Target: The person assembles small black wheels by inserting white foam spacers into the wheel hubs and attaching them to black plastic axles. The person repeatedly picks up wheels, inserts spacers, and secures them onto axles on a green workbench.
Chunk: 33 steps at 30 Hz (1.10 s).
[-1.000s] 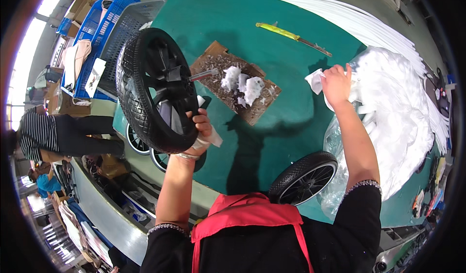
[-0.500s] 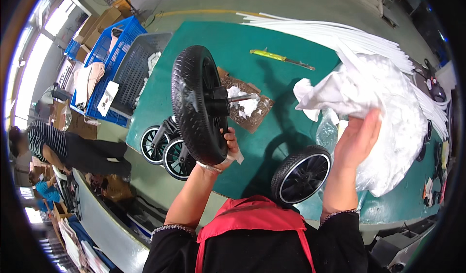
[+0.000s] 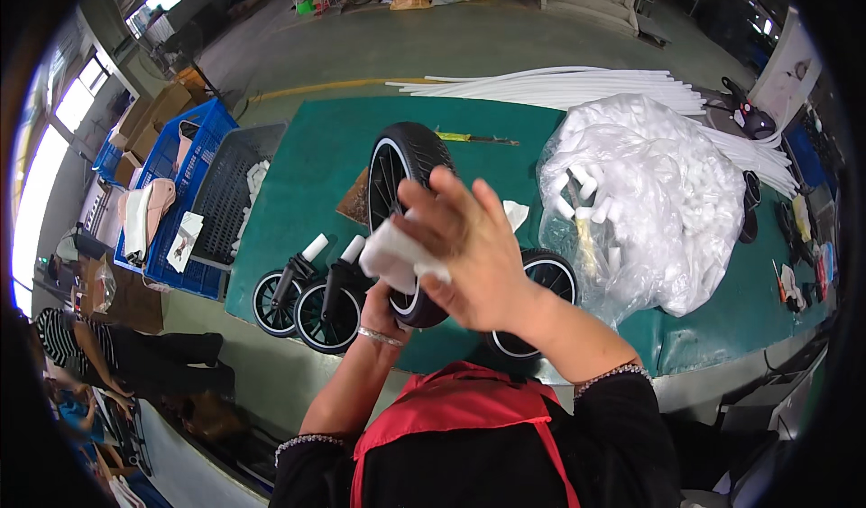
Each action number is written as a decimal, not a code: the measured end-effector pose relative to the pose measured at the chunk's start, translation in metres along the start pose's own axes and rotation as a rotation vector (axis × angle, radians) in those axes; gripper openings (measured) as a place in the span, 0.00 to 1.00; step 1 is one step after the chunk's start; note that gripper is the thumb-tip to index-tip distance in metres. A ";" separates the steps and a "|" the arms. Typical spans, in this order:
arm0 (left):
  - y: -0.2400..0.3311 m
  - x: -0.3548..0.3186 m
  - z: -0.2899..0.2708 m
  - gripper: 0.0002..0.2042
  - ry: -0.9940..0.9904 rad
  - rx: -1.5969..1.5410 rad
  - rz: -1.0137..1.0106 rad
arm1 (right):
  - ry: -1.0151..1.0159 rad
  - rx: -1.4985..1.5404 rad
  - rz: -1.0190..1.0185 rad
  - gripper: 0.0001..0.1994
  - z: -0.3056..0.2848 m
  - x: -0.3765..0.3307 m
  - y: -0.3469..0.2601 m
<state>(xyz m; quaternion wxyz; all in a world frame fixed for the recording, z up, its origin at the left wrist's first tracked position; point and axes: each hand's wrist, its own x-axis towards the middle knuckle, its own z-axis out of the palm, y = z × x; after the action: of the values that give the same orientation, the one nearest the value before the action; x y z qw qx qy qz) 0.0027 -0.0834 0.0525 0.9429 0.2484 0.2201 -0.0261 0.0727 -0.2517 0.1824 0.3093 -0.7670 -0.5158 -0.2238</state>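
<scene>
A large black spoked wheel with a white rim line stands upright in front of me. My left hand is closed around its lower edge. My right hand is raised across the wheel's near side, its fingers slightly blurred. A crumpled white cloth is caught between its fingers and thumb, against or just in front of the spokes; contact cannot be made out. Behind my right forearm lies another spoked wheel, partly hidden. Left of my left hand are two smaller wheels on black forks with white tube ends.
On the green table are a brown board, a yellow-handled cutter and a clear bag of white foam pieces. Long white rods lie along the far edge. Crates stand at left, where another person works.
My right hand has come left from the bag to the wheel, bringing the white cloth. My left hand has turned the wheel, so its spoked face shows and the axle is out of sight.
</scene>
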 end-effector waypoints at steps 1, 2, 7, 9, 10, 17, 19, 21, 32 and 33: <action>0.003 -0.005 0.010 0.20 0.126 0.052 -0.029 | -0.014 0.019 0.019 0.23 -0.004 0.003 0.003; 0.003 -0.004 -0.001 0.19 0.125 0.018 -0.032 | -0.032 0.088 0.024 0.24 -0.007 0.006 0.000; 0.009 -0.018 -0.025 0.19 0.094 0.027 -0.027 | 0.011 0.206 0.047 0.26 -0.011 0.027 0.008; 0.008 -0.019 -0.030 0.19 0.120 0.015 -0.015 | 0.035 0.299 0.071 0.27 -0.002 0.027 0.019; 0.007 -0.022 -0.034 0.20 0.117 0.032 -0.035 | 0.028 0.319 0.104 0.27 0.000 0.028 0.026; -0.015 -0.041 -0.034 0.18 -0.044 -0.061 -0.208 | 0.411 0.727 0.464 0.25 -0.026 -0.017 0.084; -0.022 -0.024 -0.086 0.19 -0.358 -0.447 -0.498 | 0.576 0.981 0.686 0.25 -0.041 -0.049 0.099; -0.023 -0.025 -0.080 0.19 -0.318 -0.446 -0.520 | 0.741 0.962 0.728 0.26 -0.057 -0.072 0.118; -0.010 -0.043 -0.121 0.12 -0.067 -0.484 -0.340 | -0.480 -0.275 0.598 0.22 0.036 -0.081 0.164; -0.008 -0.049 -0.120 0.12 -0.084 -0.523 -0.318 | -0.653 -0.360 0.446 0.24 0.059 -0.084 0.148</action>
<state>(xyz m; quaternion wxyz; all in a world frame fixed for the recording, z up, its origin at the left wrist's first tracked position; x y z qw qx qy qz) -0.0913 -0.0351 -0.0238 0.9672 -0.0415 0.2164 -0.1262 0.1812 -0.3060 0.0494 0.0320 -0.9318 -0.3611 0.0166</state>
